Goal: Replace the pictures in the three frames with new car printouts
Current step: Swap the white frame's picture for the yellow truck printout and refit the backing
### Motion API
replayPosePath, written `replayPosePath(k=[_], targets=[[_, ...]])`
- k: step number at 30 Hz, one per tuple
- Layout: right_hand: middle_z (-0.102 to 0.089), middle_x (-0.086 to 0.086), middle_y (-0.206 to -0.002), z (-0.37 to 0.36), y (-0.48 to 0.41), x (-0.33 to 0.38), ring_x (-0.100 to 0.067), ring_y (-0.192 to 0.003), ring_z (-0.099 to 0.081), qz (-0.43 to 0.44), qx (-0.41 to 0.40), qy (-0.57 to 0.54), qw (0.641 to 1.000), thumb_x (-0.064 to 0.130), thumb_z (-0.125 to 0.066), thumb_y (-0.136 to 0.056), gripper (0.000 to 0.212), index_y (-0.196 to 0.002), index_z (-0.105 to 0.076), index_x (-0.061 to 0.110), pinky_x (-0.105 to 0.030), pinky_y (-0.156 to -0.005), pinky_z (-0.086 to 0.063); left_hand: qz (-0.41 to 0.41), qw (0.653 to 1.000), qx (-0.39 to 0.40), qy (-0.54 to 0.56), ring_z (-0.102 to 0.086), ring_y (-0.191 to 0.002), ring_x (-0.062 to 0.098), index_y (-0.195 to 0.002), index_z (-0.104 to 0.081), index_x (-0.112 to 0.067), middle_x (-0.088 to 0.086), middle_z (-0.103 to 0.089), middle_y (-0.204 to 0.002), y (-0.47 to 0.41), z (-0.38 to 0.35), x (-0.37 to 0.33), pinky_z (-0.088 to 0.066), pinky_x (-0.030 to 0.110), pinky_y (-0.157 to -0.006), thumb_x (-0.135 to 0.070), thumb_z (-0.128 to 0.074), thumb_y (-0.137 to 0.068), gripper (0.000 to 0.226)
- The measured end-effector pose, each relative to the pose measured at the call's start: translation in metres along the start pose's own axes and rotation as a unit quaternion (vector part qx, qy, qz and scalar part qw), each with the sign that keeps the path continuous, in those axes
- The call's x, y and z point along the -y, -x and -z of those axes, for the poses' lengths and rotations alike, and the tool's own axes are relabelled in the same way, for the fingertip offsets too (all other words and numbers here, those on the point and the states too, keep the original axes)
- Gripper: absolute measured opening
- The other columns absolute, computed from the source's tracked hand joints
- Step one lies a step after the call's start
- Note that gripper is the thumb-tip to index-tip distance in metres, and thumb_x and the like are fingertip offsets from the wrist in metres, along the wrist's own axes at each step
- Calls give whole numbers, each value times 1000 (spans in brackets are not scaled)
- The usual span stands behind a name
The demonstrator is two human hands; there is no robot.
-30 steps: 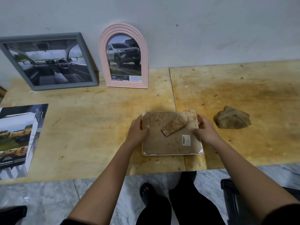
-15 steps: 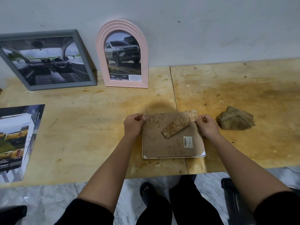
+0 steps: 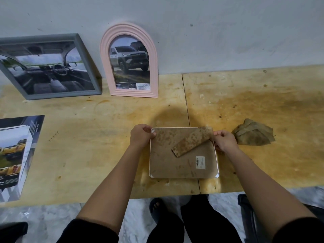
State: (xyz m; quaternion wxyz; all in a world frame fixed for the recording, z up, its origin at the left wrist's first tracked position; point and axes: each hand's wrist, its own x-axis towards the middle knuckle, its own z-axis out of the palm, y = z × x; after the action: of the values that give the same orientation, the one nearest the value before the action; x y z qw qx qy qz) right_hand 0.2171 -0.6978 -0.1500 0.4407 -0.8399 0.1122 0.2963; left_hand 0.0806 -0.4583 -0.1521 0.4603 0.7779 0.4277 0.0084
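Frame (image 3: pixel 182 165) lying face down by the near edge of the table (image 3: pixel 87 155), left hand (image 3: pixel 141 137) gripping its far-left corner, right hand (image 3: pixel 225 140) pinching the far-right corner beside the folded stand (image 3: pixel 191 142); the backing is probably best lifted evenly, frame held flat.

Dim, flat indoor light from above. Soft rounded shadow on tabletop (image 3: pixel 168 114). Wide-angle warp skews grey frame (image 3: pixel 64 95) far left. Little blur.
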Motion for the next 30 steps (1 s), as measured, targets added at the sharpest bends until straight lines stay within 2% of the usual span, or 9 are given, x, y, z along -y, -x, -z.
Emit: replayPosePath(k=[3, 5, 8, 12, 15, 17, 20, 25, 30], targets=[[-56, -2, -71, 0, 9, -11, -19, -71, -54, 76, -12, 6, 997, 14, -67, -82, 6, -86, -62, 12, -32, -64, -48, -48, 996, -49, -59, -57, -84, 18, -100, -69, -5, 9, -66, -96, 11, -9, 3, -39, 25, -71, -14, -67, -83, 19], [-58, -1, -82, -1, 21, -20, -15, -77, -54, 137, -11, 18, 990, 15, -68, -82, 20, -100, -61, 12, -28, -67, -47, -69, 993, -62, -73, -57, -96, 21, -111, -64, -10, 7, -62, -106, 23, -14, 6, -39, 25, -76, -21, -59, -89, 25], [-50, -2, -115, 3, 38, -32, -17, -101, -53, 179, 32, 62, 981, 21, -72, -79, 51, -126, -52, 18, -36, -86, -51, -87, 996, -7, 2, -53, -101, 13, -124, -54, -20, -4, -51, -113, 45, -12, 18, -41, 21, -79, -35, -66, -83, 45], [-34, 3, -118, 12, 62, -44, -12, -108, -43, 170, 103, 99, 975, 17, -81, -70, 85, -141, -35, 23, -27, -88, -44, -77, 992, 95, 29, -50, -108, 10, -127, -46, -28, -11, -46, -115, 75, -5, 35, -46, 22, -82, -63, -72, -53, 86], [-29, 6, -118, 10, 69, -48, -10, -116, -33, 175, 123, 121, 969, 15, -87, -61, 101, -143, -28, 25, -28, -96, -38, -70, 989, 129, -19, -37, -125, 14, -143, -30, -23, -6, -37, -137, 82, -6, 40, -42, 37, -100, -55, -79, -49, 111], [-28, 7, -118, 7, 65, -49, -15, -123, -33, 161, 103, 122, 974, 14, -88, -58, 103, -143, -29, 23, -36, -103, -38, -59, 990, 118, -42, -33, -130, 20, -145, -25, -18, 1, -32, -143, 82, -8, 37, -37, 44, -105, -40, -86, -53, 113], [-30, 4, -121, 3, 59, -49, -21, -125, -36, 138, 81, 117, 980, 13, -87, -59, 99, -141, -32, 23, -41, -103, -40, -44, 992, 87, -73, -36, -126, 22, -141, -29, -13, 5, -36, -137, 79, -11, 26, -37, 39, -104, -25, -88, -56, 105], [-35, -3, -126, -1, 57, -44, -24, -121, -40, 128, 49, 144, 980, 12, -86, -59, 92, -135, -36, 19, -41, -100, -41, -10, 987, 95, -131, -36, -126, 24, -137, -29, -10, 7, -33, -135, 74, -13, 12, -37, 34, -100, -23, -90, -54, 104], [-26, -4, -139, -2, 60, -26, -28, -128, -34, 119, 49, 264, 956, 23, -88, -59, 108, -144, -22, 19, -42, -100, -42, -6, 962, 132, -240, -15, -139, 29, -146, -8, -8, 11, -10, -151, 76, -17, -6, -26, 37, -110, -25, -84, -65, 113]])
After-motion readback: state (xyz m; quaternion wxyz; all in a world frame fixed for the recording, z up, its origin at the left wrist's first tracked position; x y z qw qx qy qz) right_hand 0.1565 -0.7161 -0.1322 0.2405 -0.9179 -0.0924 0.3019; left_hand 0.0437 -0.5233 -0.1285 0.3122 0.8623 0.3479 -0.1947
